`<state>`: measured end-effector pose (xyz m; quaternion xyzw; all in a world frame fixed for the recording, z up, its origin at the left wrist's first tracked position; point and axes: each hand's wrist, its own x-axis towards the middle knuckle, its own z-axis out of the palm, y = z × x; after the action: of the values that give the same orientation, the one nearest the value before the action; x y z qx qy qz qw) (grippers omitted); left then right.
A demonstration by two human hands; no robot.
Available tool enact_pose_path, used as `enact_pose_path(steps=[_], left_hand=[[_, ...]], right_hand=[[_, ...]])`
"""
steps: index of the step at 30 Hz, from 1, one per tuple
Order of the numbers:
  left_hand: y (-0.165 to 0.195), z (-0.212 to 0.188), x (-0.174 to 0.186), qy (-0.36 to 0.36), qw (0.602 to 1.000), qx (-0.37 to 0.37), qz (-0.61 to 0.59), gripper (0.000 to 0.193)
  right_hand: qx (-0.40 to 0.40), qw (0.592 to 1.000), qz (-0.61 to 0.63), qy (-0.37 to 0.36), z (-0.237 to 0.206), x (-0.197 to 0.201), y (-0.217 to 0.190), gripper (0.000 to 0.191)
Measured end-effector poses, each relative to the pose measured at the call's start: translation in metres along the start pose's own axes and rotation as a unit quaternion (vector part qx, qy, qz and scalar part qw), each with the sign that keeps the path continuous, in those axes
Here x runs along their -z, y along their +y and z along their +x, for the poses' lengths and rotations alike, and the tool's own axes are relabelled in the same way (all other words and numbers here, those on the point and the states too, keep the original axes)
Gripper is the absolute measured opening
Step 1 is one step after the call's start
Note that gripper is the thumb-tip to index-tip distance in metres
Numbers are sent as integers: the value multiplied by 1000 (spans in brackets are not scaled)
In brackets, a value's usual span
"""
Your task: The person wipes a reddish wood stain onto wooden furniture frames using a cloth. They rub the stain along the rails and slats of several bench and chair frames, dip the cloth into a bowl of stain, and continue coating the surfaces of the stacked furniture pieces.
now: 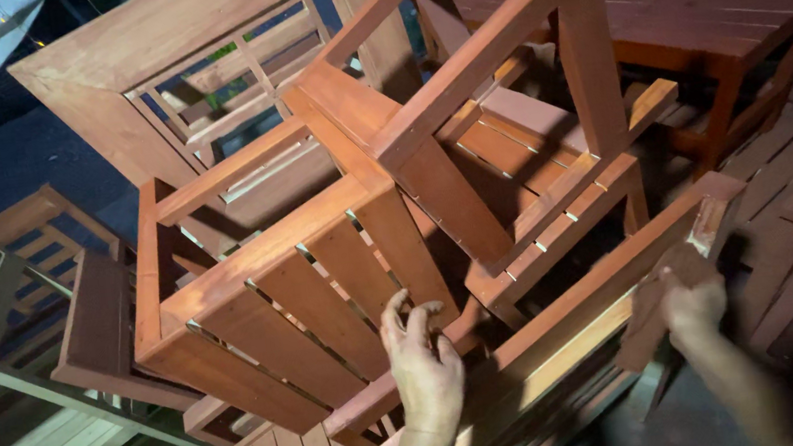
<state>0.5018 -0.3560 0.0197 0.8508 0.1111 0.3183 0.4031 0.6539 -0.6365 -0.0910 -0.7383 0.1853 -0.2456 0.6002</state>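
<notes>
left hand [424, 366] grip wide by slatted stained-wood chair [324, 292], right hand [694, 302] clutching brown pad [659, 307]

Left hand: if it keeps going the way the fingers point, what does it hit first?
The left hand points up-frame at the slatted chair seat; its fingertips look at or nearly on a slat already, though depth is unclear.

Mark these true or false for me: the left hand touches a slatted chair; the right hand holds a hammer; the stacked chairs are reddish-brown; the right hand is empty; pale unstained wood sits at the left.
1. The left hand touches a slatted chair. True.
2. The right hand holds a hammer. False: it holds a brown pad against a rail.
3. The stacked chairs are reddish-brown. True.
4. The right hand is empty. False: it has the pad.
5. Pale wood sits at the left. True.
</notes>
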Motion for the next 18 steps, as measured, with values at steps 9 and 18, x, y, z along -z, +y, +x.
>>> enact_pose_path(steps=[9,18], left_hand=[[-14,-19,21,17,1000,4,18,41],[-21,-23,30,11,1000,-3,10,38]], right_hand=[[-189,973,125,-45,36,18,-2,47],[-265,948,156,-76,20,23,-2,44]])
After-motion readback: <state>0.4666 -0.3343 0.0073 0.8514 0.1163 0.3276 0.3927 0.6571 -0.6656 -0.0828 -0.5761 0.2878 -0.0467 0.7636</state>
